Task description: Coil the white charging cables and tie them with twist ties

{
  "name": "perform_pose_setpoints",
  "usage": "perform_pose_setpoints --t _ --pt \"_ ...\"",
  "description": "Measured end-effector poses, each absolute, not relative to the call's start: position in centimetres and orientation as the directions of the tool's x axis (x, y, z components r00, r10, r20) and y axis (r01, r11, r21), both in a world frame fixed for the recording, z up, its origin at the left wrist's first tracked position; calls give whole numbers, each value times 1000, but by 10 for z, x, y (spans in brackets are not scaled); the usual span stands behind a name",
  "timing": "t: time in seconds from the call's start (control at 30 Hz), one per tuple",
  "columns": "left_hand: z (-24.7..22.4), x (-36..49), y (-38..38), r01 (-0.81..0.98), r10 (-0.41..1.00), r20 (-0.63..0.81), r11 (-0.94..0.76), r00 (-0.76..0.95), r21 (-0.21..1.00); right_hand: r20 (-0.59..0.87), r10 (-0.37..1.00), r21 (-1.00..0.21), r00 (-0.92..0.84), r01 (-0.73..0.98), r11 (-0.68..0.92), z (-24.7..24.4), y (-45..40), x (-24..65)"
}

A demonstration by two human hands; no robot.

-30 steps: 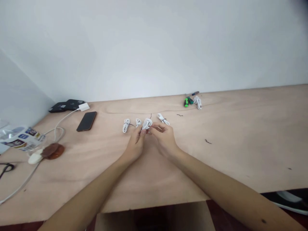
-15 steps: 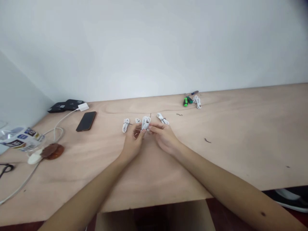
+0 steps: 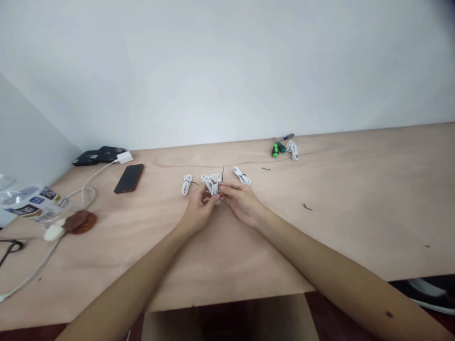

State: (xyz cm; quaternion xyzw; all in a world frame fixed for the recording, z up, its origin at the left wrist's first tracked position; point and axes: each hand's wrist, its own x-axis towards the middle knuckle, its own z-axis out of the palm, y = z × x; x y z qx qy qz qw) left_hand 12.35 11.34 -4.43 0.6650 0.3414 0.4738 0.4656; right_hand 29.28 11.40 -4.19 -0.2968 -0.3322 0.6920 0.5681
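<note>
A coiled white cable [image 3: 212, 185] is pinched between the fingers of my left hand [image 3: 199, 204]. At its right side, my right hand [image 3: 241, 201] holds a thin black twist tie [image 3: 222, 174] that stands up from the coil. Part of the cable is covered by my fingers. One tied white cable bundle [image 3: 186, 184] lies to the left of my hands, and another tied bundle [image 3: 241, 175] lies just behind my right hand. Whether a further bundle sits behind the held coil is hard to tell.
A phone [image 3: 129, 178], black boxes [image 3: 108, 154] and a white charger [image 3: 124, 157] are at the left. A plastic package [image 3: 35, 203] lies nearer. Screwdrivers [image 3: 276, 149] and a white cable [image 3: 292, 149] lie by the wall. Loose ties [image 3: 307, 207] lie at the right.
The held coil has tilted and sits slightly lower between my hands. More of the black tie now stands above my right fingertips. The view has shifted slightly.
</note>
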Motion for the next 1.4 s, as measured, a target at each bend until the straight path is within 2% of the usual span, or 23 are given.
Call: perform_pose_setpoints --t 0.3,0.43,0.6,0.77,0.83,0.9,0.97,1.07,1.17,1.27,1.4 --pt "-40 123 114 -121 901 276 -249 335 961 -2 960 -804 -281 -569 -169 -40 116 300" --pt "-35 124 112 -144 917 240 -204 319 968 71 964 -855 -255 -513 -72 -40 118 300" --pt "-34 121 113 -111 923 231 -206 308 972 276 961 -938 -31 -226 262 -44 121 298" --pt "-42 117 116 95 934 291 -315 209 944 405 914 -911 27 89 402 -49 119 298" --pt "-44 117 115 137 936 299 -327 186 935 446 895 -885 16 156 438 -49 117 298" --pt "-45 117 114 160 936 313 -338 163 927 440 898 -890 0 133 437 -46 114 296" --pt "-45 117 113 166 936 325 -345 138 924 363 932 -932 -2 27 362 -44 113 294" --pt "-44 117 112 182 935 336 -352 114 918 146 986 -971 -77 -201 128 -43 114 293" --pt "-44 117 111 224 923 369 -385 110 895 8 981 -930 -194 -362 -64 -43 118 296" --pt "-44 118 111 184 906 408 -423 115 887 -16 975 -899 -220 -424 -111 -44 121 299" --pt "-45 118 114 115 906 410 -421 109 900 -3 972 -898 -234 -427 -106 -42 120 300"
